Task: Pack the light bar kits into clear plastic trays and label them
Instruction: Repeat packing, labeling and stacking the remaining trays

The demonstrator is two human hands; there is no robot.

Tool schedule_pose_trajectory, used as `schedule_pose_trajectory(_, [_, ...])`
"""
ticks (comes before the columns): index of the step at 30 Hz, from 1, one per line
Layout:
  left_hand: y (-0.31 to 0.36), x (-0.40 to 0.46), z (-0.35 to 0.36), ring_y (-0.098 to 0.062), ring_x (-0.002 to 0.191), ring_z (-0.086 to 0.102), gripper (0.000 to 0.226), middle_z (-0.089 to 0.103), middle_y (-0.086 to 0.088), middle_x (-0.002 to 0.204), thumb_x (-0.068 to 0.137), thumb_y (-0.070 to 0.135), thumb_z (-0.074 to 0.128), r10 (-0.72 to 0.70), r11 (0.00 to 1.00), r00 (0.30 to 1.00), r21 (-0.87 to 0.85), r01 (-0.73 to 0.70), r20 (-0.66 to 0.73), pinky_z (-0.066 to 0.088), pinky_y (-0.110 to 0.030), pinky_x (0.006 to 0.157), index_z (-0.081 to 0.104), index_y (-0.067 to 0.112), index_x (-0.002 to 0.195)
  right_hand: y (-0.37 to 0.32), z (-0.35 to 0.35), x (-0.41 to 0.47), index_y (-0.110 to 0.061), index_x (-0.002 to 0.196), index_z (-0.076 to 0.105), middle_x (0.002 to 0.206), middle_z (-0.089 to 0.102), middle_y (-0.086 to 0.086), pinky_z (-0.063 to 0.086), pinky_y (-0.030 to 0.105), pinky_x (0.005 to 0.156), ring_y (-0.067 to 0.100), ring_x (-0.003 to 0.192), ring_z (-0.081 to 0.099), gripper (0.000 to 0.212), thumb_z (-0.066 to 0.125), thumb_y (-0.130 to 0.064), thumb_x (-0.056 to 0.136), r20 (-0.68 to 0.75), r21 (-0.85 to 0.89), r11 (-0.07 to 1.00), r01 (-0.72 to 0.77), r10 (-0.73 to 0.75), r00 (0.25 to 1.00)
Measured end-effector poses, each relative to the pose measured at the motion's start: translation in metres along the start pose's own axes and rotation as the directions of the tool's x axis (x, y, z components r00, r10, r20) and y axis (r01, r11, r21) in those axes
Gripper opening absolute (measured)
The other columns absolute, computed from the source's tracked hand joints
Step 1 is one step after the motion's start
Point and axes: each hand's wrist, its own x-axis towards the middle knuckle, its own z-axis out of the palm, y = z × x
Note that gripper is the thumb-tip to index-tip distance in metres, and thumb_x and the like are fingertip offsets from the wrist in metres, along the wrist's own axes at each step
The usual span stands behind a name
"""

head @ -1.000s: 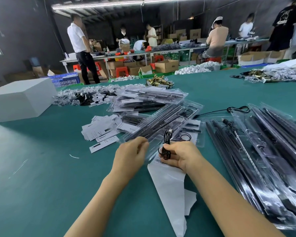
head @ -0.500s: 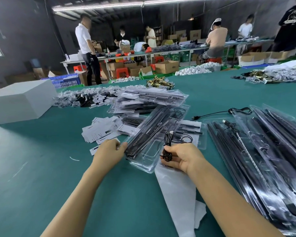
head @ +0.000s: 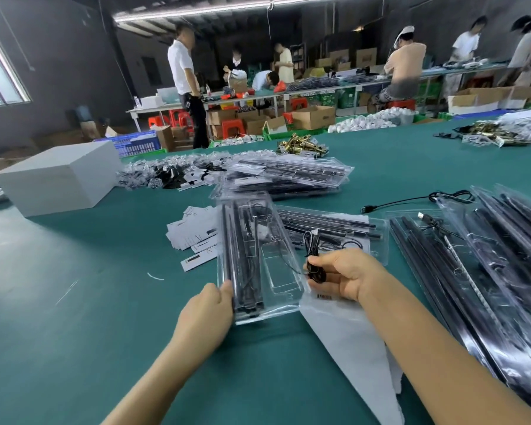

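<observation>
Head view shows the left hand [head: 207, 311] gripping the near end of the tray [head: 255, 256], now swung lengthwise beside the right hand [head: 345, 276] pinching 1 coiled cable [head: 314, 265], likely ready for loading.

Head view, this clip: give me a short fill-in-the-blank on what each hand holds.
The left hand holds the near end of a clear plastic ____.
The right hand pinches a coiled black ____.
The table is covered in ____ cloth.
White paper lies under the ____ forearm.

Missing words: tray; cable; green; right
</observation>
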Motion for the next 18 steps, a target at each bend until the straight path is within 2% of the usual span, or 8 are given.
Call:
schedule_pose_trajectory(2, [0.008, -0.007, 0.008, -0.033, 0.090, 0.056, 0.045, 0.054, -0.006, 0.082, 0.102, 0.044, 0.026, 0.059, 0.987, 0.998, 0.150, -0.062, 0.025, 0.036, -0.034, 0.070, 0.042, 0.010, 0.078, -0.004, -0.005, 0.002, 0.006, 0.094, 0.063, 0.076, 0.068, 0.018, 0.052, 0.029, 0.040, 0.024, 0.057, 0.066, 0.012, 0.068, 0.003, 0.083, -0.044, -0.057, 0.997, 0.059, -0.062, 0.997])
schedule_pose_trajectory(4, [0.016, -0.008, 0.006, -0.031, 0.084, 0.060, 0.050, 0.056, -0.006, 0.078, 0.101, 0.049, 0.027, 0.123, 0.939, 0.990, 0.315, -0.138, 0.066, 0.041, -0.031, 0.066, 0.043, 0.012, 0.072, -0.009, -0.011, 0.003, 0.002, 0.097, 0.062, 0.080, 0.068, 0.021, 0.052, 0.030, 0.039, 0.026, 0.056, 0.066, 0.018, 0.070, 0.002, 0.081, -0.095, -0.124, 0.986, 0.114, -0.126, 0.987])
schedule_pose_trajectory(6, [0.025, -0.004, -0.001, -0.027, 0.073, 0.060, 0.051, 0.051, 0.001, 0.067, 0.098, 0.054, 0.031, 0.232, 0.869, 0.972, 0.438, -0.228, 0.046, 0.044, -0.029, 0.061, 0.043, 0.017, 0.066, -0.013, -0.017, 0.005, -0.001, 0.094, 0.063, 0.083, 0.069, 0.024, 0.053, 0.032, 0.041, 0.029, 0.059, 0.068, 0.018, 0.072, 0.002, 0.079, -0.126, -0.155, 0.978, 0.138, -0.158, 0.979])
schedule_pose_trajectory(8, [0.036, 0.001, -0.009, -0.024, 0.070, 0.058, 0.044, 0.046, 0.007, 0.064, 0.095, 0.057, 0.037, 0.398, 0.785, 0.917, 0.522, -0.333, -0.013, 0.042, -0.028, 0.059, 0.042, 0.021, 0.071, -0.016, -0.019, 0.006, -0.002, 0.086, 0.066, 0.082, 0.070, 0.024, 0.056, 0.037, 0.046, 0.032, 0.061, 0.069, 0.014, 0.074, 0.003, 0.077, -0.137, -0.162, 0.976, 0.147, -0.170, 0.976])
schedule_pose_trajectory(11, [0.057, 0.004, -0.002, -0.020, 0.070, 0.056, 0.040, 0.045, 0.011, 0.066, 0.091, 0.062, 0.040, 0.635, 0.708, 0.772, 0.377, -0.598, 0.032, 0.044, -0.030, 0.058, 0.048, 0.023, 0.095, -0.018, -0.016, 0.008, -0.003, 0.078, 0.066, 0.067, 0.071, 0.018, 0.055, 0.036, 0.044, 0.027, 0.051, 0.068, 0.010, 0.073, 0.004, 0.077, -0.131, -0.195, 0.966, 0.170, -0.197, 0.972])
schedule_pose_trajectory(14, [0.072, -0.004, 0.020, -0.018, 0.074, 0.054, 0.067, 0.045, 0.012, 0.075, 0.078, 0.082, 0.035, 0.732, 0.577, 0.656, 0.342, -0.741, 0.185, 0.037, -0.029, 0.058, 0.037, 0.041, 0.132, -0.018, -0.017, 0.011, -0.004, 0.080, 0.068, 0.071, 0.071, 0.020, 0.055, 0.034, 0.047, 0.029, 0.054, 0.068, 0.007, 0.073, 0.001, 0.078, -0.122, -0.246, 0.953, 0.177, -0.212, 0.970])
schedule_pose_trajectory(16, [0.075, -0.007, 0.033, -0.020, 0.073, 0.052, 0.075, 0.042, 0.008, 0.079, 0.076, 0.084, 0.034, 0.750, 0.498, 0.621, 0.424, -0.757, 0.228, 0.031, -0.029, 0.058, 0.024, 0.046, 0.141, -0.017, -0.017, 0.012, -0.002, 0.082, 0.070, 0.081, 0.071, 0.023, 0.056, 0.036, 0.051, 0.033, 0.062, 0.069, 0.006, 0.074, 0.001, 0.078, -0.125, -0.271, 0.945, 0.182, -0.222, 0.967])
schedule_pose_trajectory(18, [0.075, -0.004, 0.039, -0.026, 0.082, 0.059, 0.070, 0.048, 0.004, 0.085, 0.086, 0.074, 0.034, 0.731, 0.495, 0.646, 0.480, -0.725, 0.222, 0.031, -0.031, 0.060, 0.022, 0.037, 0.145, -0.016, -0.016, 0.013, -0.002, 0.074, 0.072, 0.081, 0.070, 0.024, 0.056, 0.035, 0.052, 0.033, 0.062, 0.068, 0.005, 0.073, 0.002, 0.077, -0.124, -0.289, 0.941, 0.176, -0.219, 0.968])
